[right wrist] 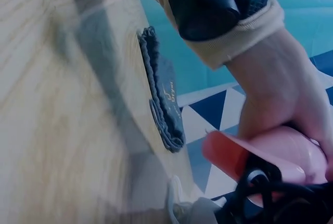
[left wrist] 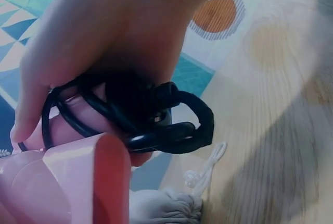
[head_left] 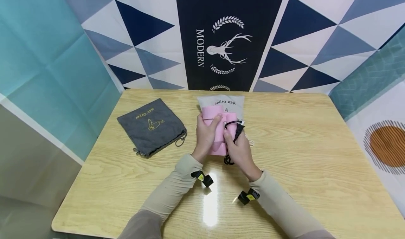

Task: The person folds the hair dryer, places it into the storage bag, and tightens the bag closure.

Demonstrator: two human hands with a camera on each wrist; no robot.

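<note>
A pink hair dryer [head_left: 212,111] is held above the table in front of me, its handle folded alongside the barrel. My left hand [head_left: 204,137] grips the barrel, thumb across the top. My right hand [head_left: 243,152] grips the handle with the black power cord [head_left: 239,130] coiled round it. In the left wrist view, the right hand [left wrist: 104,31] wraps the handle and cord coils [left wrist: 177,135]. The right wrist view shows the left hand [right wrist: 283,91] around the barrel [right wrist: 289,148]. Behind the dryer lies a light grey drawstring pouch [head_left: 237,101], partly hidden.
To the left, a dark grey drawstring pouch [head_left: 158,126] printed "Hair Dryer" lies flat on the wooden table [head_left: 303,144]. Patterned cloth [head_left: 152,21] rises behind the table's far edge. A white drawstring [head_left: 251,142] shows beside the right hand.
</note>
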